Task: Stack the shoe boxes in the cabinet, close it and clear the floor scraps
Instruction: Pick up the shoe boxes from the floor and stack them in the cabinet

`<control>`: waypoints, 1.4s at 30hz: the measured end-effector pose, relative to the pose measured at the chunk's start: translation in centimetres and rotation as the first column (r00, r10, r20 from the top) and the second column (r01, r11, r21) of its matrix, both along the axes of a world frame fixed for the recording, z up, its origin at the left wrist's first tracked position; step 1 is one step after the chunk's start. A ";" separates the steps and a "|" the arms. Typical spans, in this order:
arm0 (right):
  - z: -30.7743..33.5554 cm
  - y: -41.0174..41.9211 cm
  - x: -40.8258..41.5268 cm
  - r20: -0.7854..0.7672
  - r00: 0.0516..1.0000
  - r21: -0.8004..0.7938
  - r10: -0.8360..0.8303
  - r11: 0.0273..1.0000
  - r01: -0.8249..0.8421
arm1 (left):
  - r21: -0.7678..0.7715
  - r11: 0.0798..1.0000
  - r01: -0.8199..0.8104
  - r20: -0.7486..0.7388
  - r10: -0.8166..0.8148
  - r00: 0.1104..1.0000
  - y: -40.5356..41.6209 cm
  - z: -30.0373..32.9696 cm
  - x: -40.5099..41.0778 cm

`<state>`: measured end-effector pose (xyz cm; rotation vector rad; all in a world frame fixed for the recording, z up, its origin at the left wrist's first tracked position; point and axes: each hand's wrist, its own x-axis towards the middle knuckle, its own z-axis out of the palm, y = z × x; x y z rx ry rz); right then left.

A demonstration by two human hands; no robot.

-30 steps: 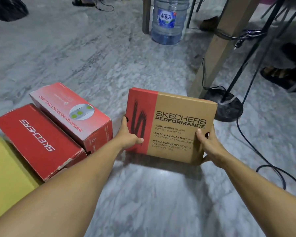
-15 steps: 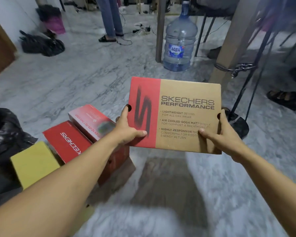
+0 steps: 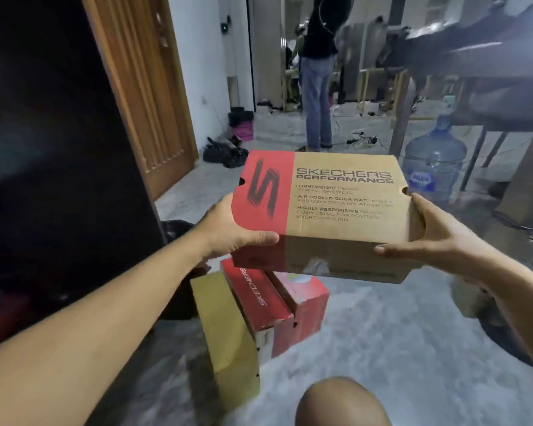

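Matt brown cardboard shoe box [image 3: 336,204], grained wooden door [image 3: 148,96], smooth marbled floor [image 3: 397,333].

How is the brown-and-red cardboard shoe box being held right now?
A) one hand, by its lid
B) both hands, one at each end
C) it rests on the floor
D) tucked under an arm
B: the left hand and right hand grip opposite ends of the brown-and-red cardboard shoe box, raised above the floor.

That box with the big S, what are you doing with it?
A person holds the brown and red shoe box up off the floor, left hand on one end, right hand on the other. Three more boxes lie on the floor below: a yellow box and two red boxes. A dark opening is at the left.
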<state>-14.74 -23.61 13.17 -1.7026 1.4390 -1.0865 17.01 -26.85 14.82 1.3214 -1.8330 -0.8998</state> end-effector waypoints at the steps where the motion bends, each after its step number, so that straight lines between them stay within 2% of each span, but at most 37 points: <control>1: 1.1 0.2 1.2 -0.045 0.999 -0.029 0.010 1.000 -0.011 | -0.016 0.999 -0.030 -0.002 0.030 1.000 1.0 0.9 1.4; 3: 3.2 0.7 3.7 -0.157 0.988 -0.088 -0.007 0.996 -0.007 | -0.041 0.996 -0.085 -0.006 0.085 0.996 3.4 2.8 3.9; 5: 5.1 1.2 6.2 -0.173 0.985 -0.149 -0.009 0.989 -0.017 | -0.066 0.986 -0.154 -0.025 0.153 0.988 5.9 4.7 6.5; 11: 10.2 2.5 13.8 -0.095 0.964 -0.240 0.248 0.934 -0.264 | -0.127 0.908 -0.400 -0.126 0.385 0.914 13.1 9.5 14.8; 17: 13.8 3.4 22.7 0.011 0.898 -0.329 0.440 0.849 -0.413 | -0.209 0.782 -0.588 -0.263 0.534 0.803 20.5 13.7 21.3; 23: 17.7 5.1 32.7 0.004 0.751 -0.353 0.661 0.703 -0.617 | -0.251 0.528 -0.811 -0.453 0.677 0.580 26.1 16.2 26.5; 29: 20.2 5.7 43.6 -0.005 0.607 -0.389 0.795 0.557 -0.734 | -0.281 0.194 -0.940 -0.632 0.700 0.333 30.1 18.3 31.7; 33: 21.4 6.1 50.5 -0.022 0.585 -0.416 0.811 0.525 -0.743 | -0.237 -0.010 -0.971 -0.726 0.666 0.170 31.1 18.6 35.7; 37: 21.8 5.8 56.4 -0.032 0.586 -0.430 0.810 0.518 -0.739 | -0.165 -0.122 -0.979 -0.788 0.613 0.057 30.6 18.1 39.5; 42: 21.4 5.3 62.4 -0.076 0.560 -0.381 0.825 0.495 -0.781 | -0.134 -0.349 -0.928 -0.807 0.582 -0.102 30.2 17.5 44.5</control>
